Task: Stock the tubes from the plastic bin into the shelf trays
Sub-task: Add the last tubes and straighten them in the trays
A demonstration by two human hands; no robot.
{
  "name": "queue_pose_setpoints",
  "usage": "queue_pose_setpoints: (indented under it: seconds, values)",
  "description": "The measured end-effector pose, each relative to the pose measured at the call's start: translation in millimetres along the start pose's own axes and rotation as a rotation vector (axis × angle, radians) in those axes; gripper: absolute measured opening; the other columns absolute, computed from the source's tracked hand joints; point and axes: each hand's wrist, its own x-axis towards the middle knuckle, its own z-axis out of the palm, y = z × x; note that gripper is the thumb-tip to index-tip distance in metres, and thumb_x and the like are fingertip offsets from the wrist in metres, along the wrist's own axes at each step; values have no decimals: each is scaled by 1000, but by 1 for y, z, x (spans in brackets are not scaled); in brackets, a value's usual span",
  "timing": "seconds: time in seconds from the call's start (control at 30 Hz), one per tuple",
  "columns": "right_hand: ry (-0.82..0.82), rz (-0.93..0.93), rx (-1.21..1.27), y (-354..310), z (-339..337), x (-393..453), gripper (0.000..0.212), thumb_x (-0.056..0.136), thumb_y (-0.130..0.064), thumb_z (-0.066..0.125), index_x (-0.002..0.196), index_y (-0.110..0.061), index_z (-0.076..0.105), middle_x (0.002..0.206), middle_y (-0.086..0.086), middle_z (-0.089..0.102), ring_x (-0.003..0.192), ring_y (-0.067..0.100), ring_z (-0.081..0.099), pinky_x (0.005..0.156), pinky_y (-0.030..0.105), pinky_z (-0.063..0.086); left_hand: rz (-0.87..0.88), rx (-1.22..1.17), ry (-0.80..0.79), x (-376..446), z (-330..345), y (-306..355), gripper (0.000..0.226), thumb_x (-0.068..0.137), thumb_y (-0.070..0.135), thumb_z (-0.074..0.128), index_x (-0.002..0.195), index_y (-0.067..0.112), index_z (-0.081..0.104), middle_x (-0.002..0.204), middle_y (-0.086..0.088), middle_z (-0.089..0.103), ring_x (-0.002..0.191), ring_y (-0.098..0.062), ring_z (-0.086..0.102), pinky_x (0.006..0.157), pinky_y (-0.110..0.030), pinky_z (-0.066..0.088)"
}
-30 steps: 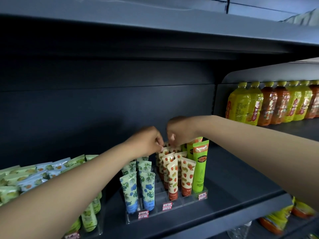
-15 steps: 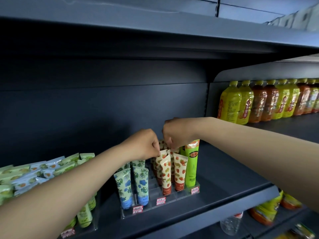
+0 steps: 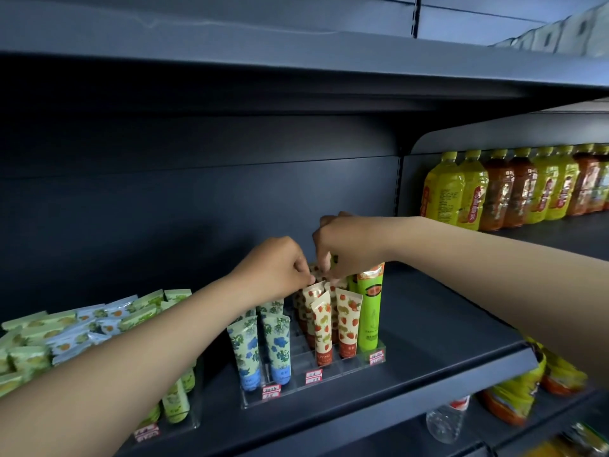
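Both hands, left hand (image 3: 280, 265) and right hand (image 3: 342, 245), pinched strawberry tubes' (image 3: 321, 319) crimped tops; we judged this kept them upright in the tray (image 3: 329, 374).

We see cream tubes (image 3: 323, 328) printed with red strawberries and red caps, just left of a plain lime-green tube (image 3: 369, 311). Left of that green tube, pale tubes (image 3: 278, 347) carry blue flowers. Far right of it, bottles (image 3: 494, 189) alternate yellow and amber-brown.

Your left hand (image 3: 278, 265) and right hand (image 3: 342, 249) hide the tops of the rear strawberry tubes (image 3: 316, 275). Your fingertips cannot be seen. The price labels (image 3: 313, 377) are too small for reading.
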Motion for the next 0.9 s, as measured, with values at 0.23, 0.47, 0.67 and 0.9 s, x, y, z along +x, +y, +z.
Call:
queue_pose_setpoints:
  seconds: [0.23,0.47,0.67,0.9]
  values:
    - [-35,-4,-94,-15,1,-17,21,86,-34,60,95,-18,70,101,-1,61,109,17,37,82,29,35,-35,-55,-61,-13,4,14,13,76,27,74,71,15,76,61,12,66,62,-4,59,57,-22,47]
    - [-79,42,-158,-26,2,-16,26,88,-18,54,63,-17,46,91,2,57,106,21,41,74,30,29,-99,-53,-133,-14,12,18,6,78,15,72,82,13,76,88,2,73,85,-11,65,78,-27,54]
    - [-99,72,-89,-24,4,-16,19,91,-21,51,86,-10,65,91,1,55,105,21,41,78,30,30,-125,-70,-123,-11,11,14,7,80,12,70,81,15,76,87,5,71,83,-9,62,69,-20,44]
    - [-133,72,-51,-21,5,-15,17,91,-24,54,78,-15,59,88,-2,51,108,22,41,86,32,33,-144,-61,-129,-10,7,9,9,83,12,68,84,16,77,93,2,72,86,-9,60,70,-17,41]
